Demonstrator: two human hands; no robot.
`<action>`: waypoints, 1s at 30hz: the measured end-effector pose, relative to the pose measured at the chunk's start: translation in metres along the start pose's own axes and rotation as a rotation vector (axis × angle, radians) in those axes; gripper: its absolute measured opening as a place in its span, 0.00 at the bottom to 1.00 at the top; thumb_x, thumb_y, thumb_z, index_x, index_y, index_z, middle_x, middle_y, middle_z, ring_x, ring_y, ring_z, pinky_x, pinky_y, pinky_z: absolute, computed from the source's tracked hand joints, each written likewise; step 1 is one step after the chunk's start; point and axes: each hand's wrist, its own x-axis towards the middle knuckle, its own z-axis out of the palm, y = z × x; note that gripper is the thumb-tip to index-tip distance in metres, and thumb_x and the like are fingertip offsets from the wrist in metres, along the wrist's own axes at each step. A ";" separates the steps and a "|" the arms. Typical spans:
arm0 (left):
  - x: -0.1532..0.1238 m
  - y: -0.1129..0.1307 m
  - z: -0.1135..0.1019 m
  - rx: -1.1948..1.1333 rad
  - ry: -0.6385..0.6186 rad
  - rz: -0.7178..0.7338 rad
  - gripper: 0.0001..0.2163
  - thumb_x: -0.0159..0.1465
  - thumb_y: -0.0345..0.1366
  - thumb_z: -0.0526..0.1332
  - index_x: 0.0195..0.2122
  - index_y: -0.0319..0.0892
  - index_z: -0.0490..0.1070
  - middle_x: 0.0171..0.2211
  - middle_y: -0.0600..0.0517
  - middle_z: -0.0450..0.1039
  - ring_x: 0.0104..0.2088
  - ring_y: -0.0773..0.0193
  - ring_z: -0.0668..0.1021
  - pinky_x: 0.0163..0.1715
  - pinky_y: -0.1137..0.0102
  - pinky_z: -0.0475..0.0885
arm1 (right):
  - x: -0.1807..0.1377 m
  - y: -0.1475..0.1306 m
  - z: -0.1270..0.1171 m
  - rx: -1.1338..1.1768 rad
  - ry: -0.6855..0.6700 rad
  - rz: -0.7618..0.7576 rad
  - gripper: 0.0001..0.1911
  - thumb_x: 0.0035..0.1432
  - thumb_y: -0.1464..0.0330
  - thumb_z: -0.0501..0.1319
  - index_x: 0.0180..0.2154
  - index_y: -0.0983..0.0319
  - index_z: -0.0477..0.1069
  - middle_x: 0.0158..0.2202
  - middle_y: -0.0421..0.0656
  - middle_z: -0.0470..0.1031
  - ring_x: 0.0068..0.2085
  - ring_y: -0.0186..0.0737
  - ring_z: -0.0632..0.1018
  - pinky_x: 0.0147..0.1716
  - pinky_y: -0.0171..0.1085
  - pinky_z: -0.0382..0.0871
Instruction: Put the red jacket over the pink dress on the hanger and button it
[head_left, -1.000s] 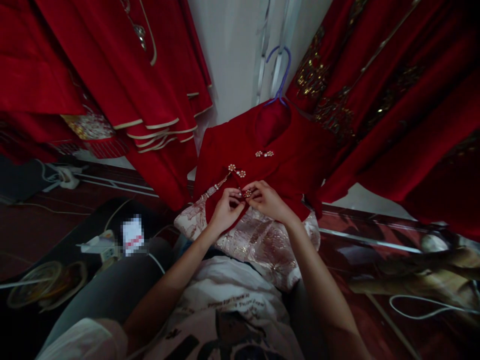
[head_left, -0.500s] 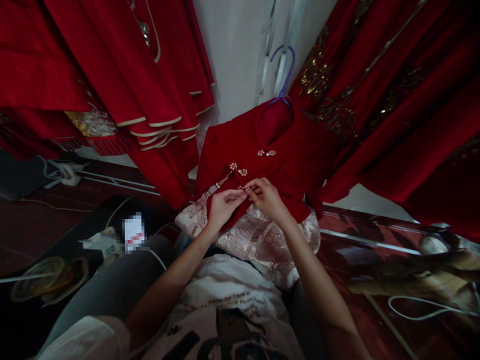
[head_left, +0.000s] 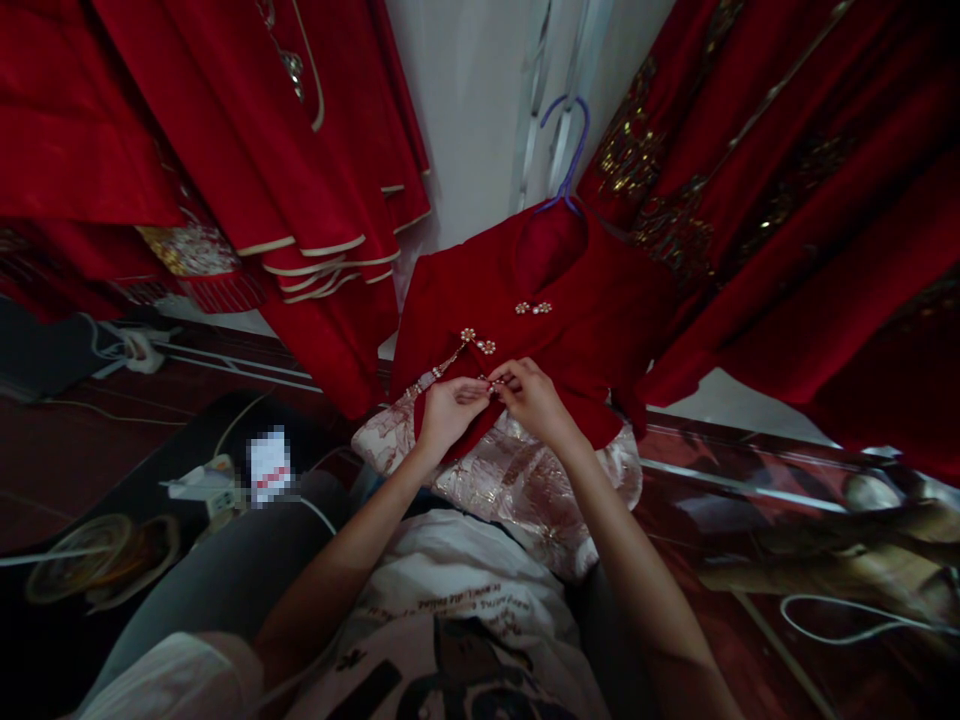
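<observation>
A red jacket [head_left: 600,310] on a purple hanger [head_left: 564,150] lies in front of me over a pale brocade skirt [head_left: 525,480]. Pearl clasps run down its front: one near the collar [head_left: 532,308], one lower left [head_left: 476,340]. My left hand [head_left: 446,412] and my right hand [head_left: 532,398] meet at a third pearl clasp [head_left: 496,382]. Both hands pinch that clasp and the red flap edge, fingers closed.
Red garments with cream trim hang at left [head_left: 300,200], and gold-embroidered red ones hang at right [head_left: 750,200]. A plastic cup with a straw [head_left: 82,570], white plugs and cables [head_left: 202,485] lie on the dark floor at left. A white cable [head_left: 847,615] loops at right.
The hands have shifted slightly up and closer together on the clasp; the left fingers moved from below it onto it. The jacket stays put.
</observation>
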 end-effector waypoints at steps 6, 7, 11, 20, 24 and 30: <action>0.006 -0.007 -0.003 0.089 -0.038 0.037 0.06 0.54 0.30 0.66 0.34 0.38 0.77 0.32 0.49 0.80 0.31 0.66 0.81 0.38 0.69 0.77 | 0.000 0.002 0.006 -0.017 0.003 0.008 0.09 0.58 0.78 0.57 0.38 0.62 0.72 0.38 0.43 0.67 0.33 0.32 0.74 0.36 0.33 0.71; 0.007 -0.008 -0.004 0.103 -0.058 0.047 0.06 0.54 0.29 0.66 0.34 0.38 0.76 0.32 0.50 0.80 0.31 0.66 0.81 0.38 0.69 0.77 | 0.001 0.003 0.007 -0.024 0.003 0.011 0.09 0.58 0.78 0.57 0.38 0.62 0.72 0.39 0.43 0.67 0.32 0.31 0.74 0.36 0.33 0.71; 0.013 -0.006 -0.009 0.168 -0.145 0.076 0.07 0.54 0.25 0.64 0.34 0.39 0.71 0.32 0.52 0.78 0.32 0.69 0.79 0.36 0.73 0.75 | 0.001 0.006 0.002 -0.039 -0.023 0.014 0.08 0.58 0.76 0.58 0.38 0.62 0.73 0.39 0.43 0.68 0.33 0.32 0.75 0.36 0.33 0.71; 0.006 0.011 -0.022 0.380 -0.095 0.152 0.08 0.57 0.34 0.67 0.36 0.42 0.70 0.35 0.53 0.75 0.32 0.69 0.76 0.30 0.74 0.73 | -0.008 0.001 -0.065 0.012 0.040 0.084 0.09 0.61 0.67 0.59 0.43 0.61 0.72 0.39 0.44 0.76 0.35 0.35 0.78 0.36 0.36 0.74; 0.004 0.012 -0.018 0.425 -0.119 0.209 0.07 0.58 0.36 0.66 0.37 0.43 0.72 0.37 0.53 0.74 0.34 0.69 0.76 0.31 0.74 0.73 | -0.009 -0.002 -0.062 0.011 -0.071 0.090 0.10 0.61 0.66 0.58 0.43 0.61 0.73 0.36 0.43 0.78 0.32 0.34 0.78 0.34 0.35 0.73; 0.004 0.014 -0.017 0.473 -0.141 0.276 0.06 0.61 0.38 0.64 0.38 0.44 0.74 0.38 0.52 0.74 0.36 0.67 0.77 0.36 0.72 0.74 | -0.009 0.001 -0.046 0.028 -0.262 0.070 0.09 0.60 0.69 0.59 0.42 0.61 0.74 0.36 0.43 0.79 0.34 0.36 0.79 0.35 0.36 0.73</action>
